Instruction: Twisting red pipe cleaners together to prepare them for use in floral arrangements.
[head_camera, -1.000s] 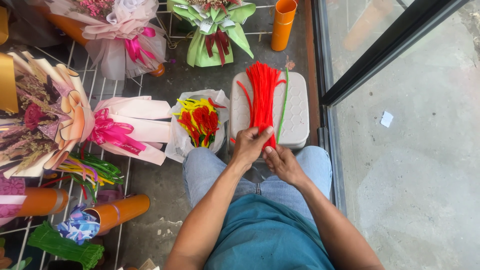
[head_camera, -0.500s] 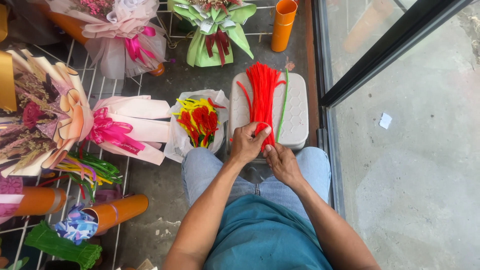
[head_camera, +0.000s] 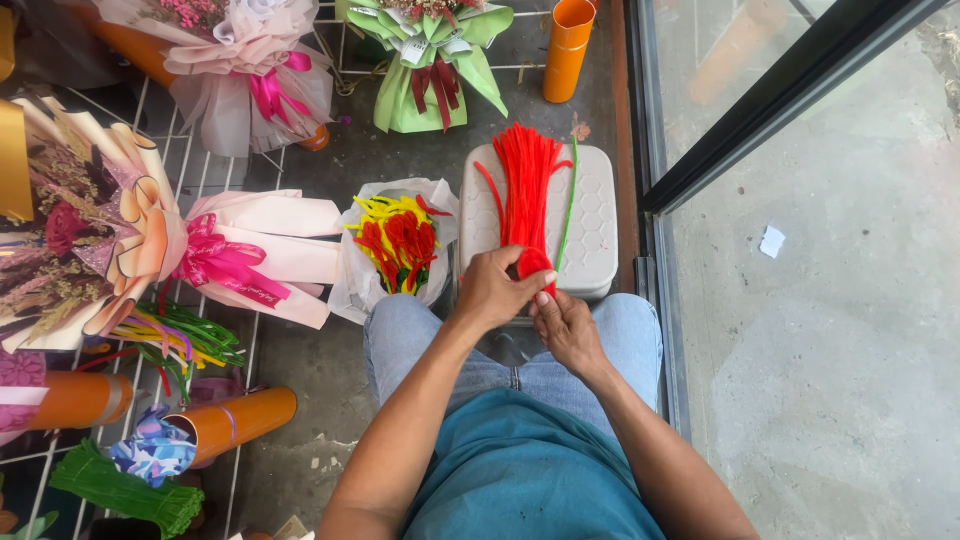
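- Sitting with your knees (head_camera: 420, 325) in blue jeans toward a white stool (head_camera: 595, 215), you work with both hands just past your lap.
- Your left hand (head_camera: 490, 290) is closed round the near end of the red stems (head_camera: 525, 195), thumb and fingers pinching the bundle where it narrows.
- Your right hand (head_camera: 568, 328) sits just beside and below the left, fingers curled up to touch the same red end; how tightly it grips you cannot tell from here.
- The red stems lie fanned along the stool top, their far ends spreading away from you, and one green stem (head_camera: 566, 215) lies along their right side.
- Just left of the stool, a white bag (head_camera: 360, 280) stands open on the concrete floor (head_camera: 300, 350), packed with yellow and red stems (head_camera: 398, 240).
- Further left, a pink-wrapped bouquet (head_camera: 250, 250) with a magenta ribbon lies on its side, and loose coloured stems (head_camera: 175, 335) spill out beneath it.
- Near your left elbow lie an orange tube (head_camera: 240, 420) and a bunch of green stems (head_camera: 125, 490).
- Beyond the stool stand a green-wrapped bouquet (head_camera: 430, 70), an upright orange cup (head_camera: 568, 50), and a pink bouquet (head_camera: 245, 70) over a white wire rack (head_camera: 200, 170).
- To your right a dark door frame (head_camera: 790, 95) runs beside glass.
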